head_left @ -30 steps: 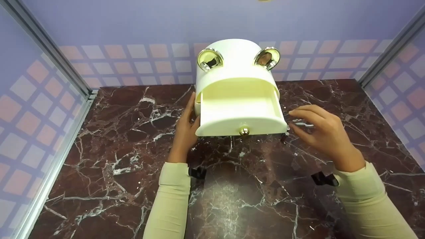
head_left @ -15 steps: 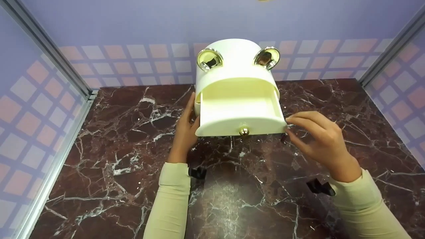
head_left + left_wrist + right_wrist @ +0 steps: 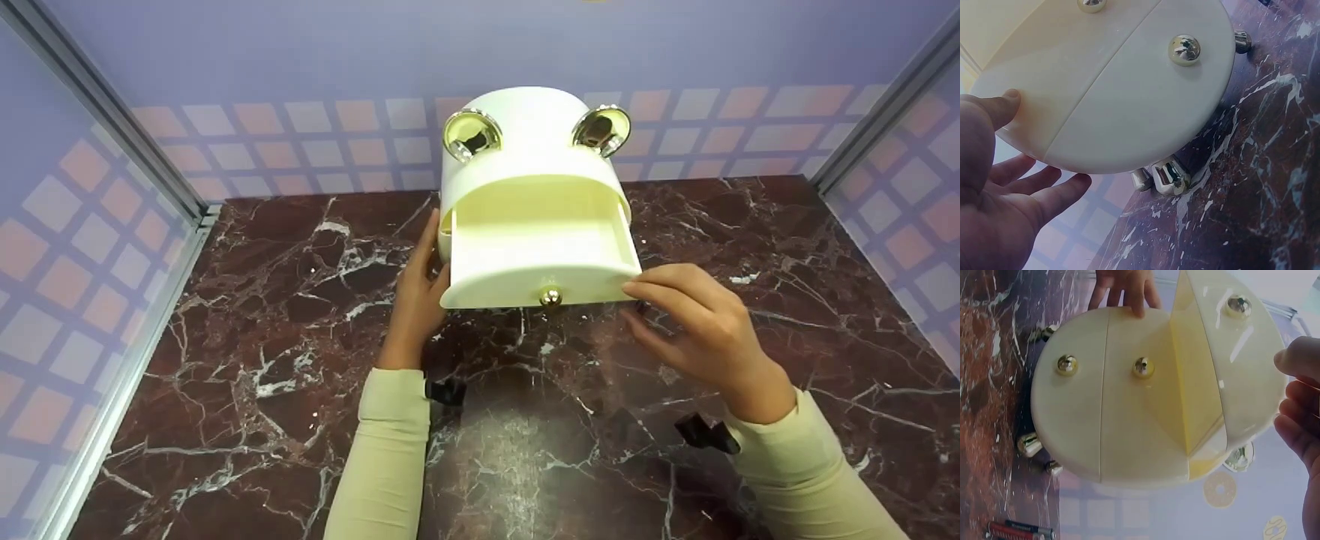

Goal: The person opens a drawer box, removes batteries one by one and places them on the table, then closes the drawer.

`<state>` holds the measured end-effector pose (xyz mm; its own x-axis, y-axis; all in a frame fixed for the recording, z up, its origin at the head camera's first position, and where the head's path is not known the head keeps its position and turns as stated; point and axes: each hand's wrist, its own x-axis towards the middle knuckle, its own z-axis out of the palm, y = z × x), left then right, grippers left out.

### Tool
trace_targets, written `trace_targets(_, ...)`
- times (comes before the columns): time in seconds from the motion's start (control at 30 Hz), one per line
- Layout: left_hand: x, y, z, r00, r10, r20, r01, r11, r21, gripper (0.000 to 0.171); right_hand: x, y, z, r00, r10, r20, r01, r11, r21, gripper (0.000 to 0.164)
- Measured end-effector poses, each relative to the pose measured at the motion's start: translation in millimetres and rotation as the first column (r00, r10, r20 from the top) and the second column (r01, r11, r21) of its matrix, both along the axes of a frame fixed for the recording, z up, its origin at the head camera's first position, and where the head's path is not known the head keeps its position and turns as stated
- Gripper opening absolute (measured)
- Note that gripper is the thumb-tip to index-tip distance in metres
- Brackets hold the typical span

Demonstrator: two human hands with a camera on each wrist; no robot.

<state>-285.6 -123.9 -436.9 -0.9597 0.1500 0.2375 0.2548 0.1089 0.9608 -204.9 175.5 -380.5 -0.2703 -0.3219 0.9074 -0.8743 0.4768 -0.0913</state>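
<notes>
A cream storage box [image 3: 529, 154] with rounded drawer fronts, round gold knobs and shiny feet stands upright. Its top drawer [image 3: 536, 244] is pulled out, with its inside showing bare. My left hand [image 3: 420, 296] holds the box's left side. In the left wrist view its thumb [image 3: 1005, 107] lies on the front, with the fingers along the side. My right hand [image 3: 697, 322] touches the right end of the top drawer's front. The right wrist view puts the thumb and fingertips at that drawer front's [image 3: 1249, 354] edge. The two lower drawers [image 3: 1140, 410] are shut.
Dark marbled table [image 3: 300, 420] lies under everything. Patterned panels [image 3: 360, 142] close off the back and sides. Two round gold discs [image 3: 472, 133] stick up from the box top. Red and black batteries [image 3: 1022, 530] lie on the table near the box's right side.
My right hand has moved left and toward me, from beside the drawer onto the right end of its front. Left hand, box and drawer stay practically in place.
</notes>
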Motion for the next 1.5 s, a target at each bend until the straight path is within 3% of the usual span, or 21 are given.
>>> trace_targets(0.4,2.1,-2.2,1.9,1.000,0.018,0.001,-0.018,1.000,-0.023,0.066,-5.1,-22.0,-6.8,0.996,0.082,-0.017,-0.082,0.996,0.036,0.019)
trace_targets(0.73,7.4,-0.9,4.0,1.000,0.030,0.009,-0.029,0.999,-0.046,0.066,-4.9,-42.7,-13.2,0.995,0.084,-0.051,-0.084,0.996,0.010,0.015)
trace_targets(0.87,5.6,-1.1,0.6,0.999,0.036,0.006,-0.035,0.999,-0.041,0.067,-5.5,-53.7,-15.6,0.994,0.075,-0.075,-0.075,0.997,-0.010,0.013)
trace_targets(1.13,-13.6,-2.4,-26.9,0.998,0.039,-0.045,-0.041,0.998,-0.039,0.066,-9.6,-71.6,-21.4,0.986,0.067,-0.150,-0.078,0.995,-0.063,0.007)
trace_targets(1.47,-16.0,-1.7,-27.8,0.997,0.041,-0.068,-0.042,0.999,-0.022,0.068,-16.5,-74.6,-22.8,0.990,0.019,-0.138,-0.027,0.998,-0.056,0.011)
trace_targets(1.5,-13.7,-1.1,-23.7,0.997,0.043,-0.062,-0.044,0.999,-0.022,0.068,-17.4,-74.6,-22.4,0.991,0.015,-0.135,-0.023,0.998,-0.053,0.012)
